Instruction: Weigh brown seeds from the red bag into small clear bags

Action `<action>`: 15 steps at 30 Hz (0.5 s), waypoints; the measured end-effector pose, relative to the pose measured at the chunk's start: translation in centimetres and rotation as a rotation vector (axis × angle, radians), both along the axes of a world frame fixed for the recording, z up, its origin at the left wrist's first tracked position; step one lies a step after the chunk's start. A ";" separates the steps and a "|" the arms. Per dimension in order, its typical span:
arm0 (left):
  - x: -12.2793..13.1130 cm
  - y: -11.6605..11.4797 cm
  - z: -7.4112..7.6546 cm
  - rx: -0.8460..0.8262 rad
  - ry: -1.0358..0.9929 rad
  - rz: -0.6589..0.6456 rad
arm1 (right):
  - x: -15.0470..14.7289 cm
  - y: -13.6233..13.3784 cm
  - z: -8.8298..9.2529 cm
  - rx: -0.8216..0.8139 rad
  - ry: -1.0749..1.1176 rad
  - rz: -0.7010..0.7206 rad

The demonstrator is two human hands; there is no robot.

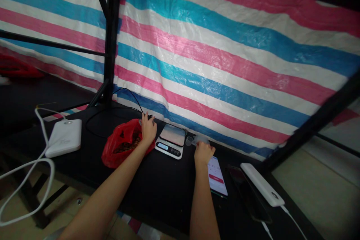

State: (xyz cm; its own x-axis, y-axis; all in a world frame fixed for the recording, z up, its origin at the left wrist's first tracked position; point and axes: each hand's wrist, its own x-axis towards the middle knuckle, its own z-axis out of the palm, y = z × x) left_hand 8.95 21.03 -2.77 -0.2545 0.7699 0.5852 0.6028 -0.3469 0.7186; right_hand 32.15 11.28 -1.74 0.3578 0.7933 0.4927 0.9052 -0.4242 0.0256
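Note:
On the black table, a red plastic bag (111, 152) lies open, with small brown pieces (128, 145) inside. My left hand (149, 129) is at the bag's right rim, its fingers closed on the edge; the grip is partly hidden. Right of it is a white kitchen scale (168, 150) with a lit display and a bare-looking flat plate (172, 135). My right hand (204, 153) is closed on the handle of a small clear plastic scoop (189, 141), whose round bowl is beside the scale. Behind that hand is a clear plastic item (201, 138), partly hidden.
A lit phone (217, 176) lies beside my right wrist, with a dark phone (249, 193) and a white power bank (263, 184) further right. Another white power bank (64, 137) with a looped cable is at the left. A striped plastic sheet (213, 63) hangs behind the table.

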 end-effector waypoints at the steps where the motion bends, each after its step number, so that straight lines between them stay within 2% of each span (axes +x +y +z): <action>1: 0.1 -0.3 0.3 0.027 0.019 -0.004 | 0.0 0.0 -0.1 0.004 0.004 0.004; 6: 0.7 -1.7 1.5 0.133 0.010 -0.010 | 0.0 0.1 -0.1 0.097 0.081 0.012; 9: 1.3 -2.8 2.2 0.198 -0.020 -0.052 | -0.2 0.0 0.6 0.346 0.181 0.023; 12: 2.2 -4.0 2.8 0.227 0.011 -0.217 | -1.5 0.1 1.6 0.683 0.408 0.084; 13: 2.5 -4.4 2.8 0.196 0.046 -0.302 | -2.2 0.2 1.8 0.760 0.501 0.135; 15: 3.2 -5.0 2.8 0.096 0.149 -0.467 | -3.9 0.7 1.9 0.810 0.678 0.293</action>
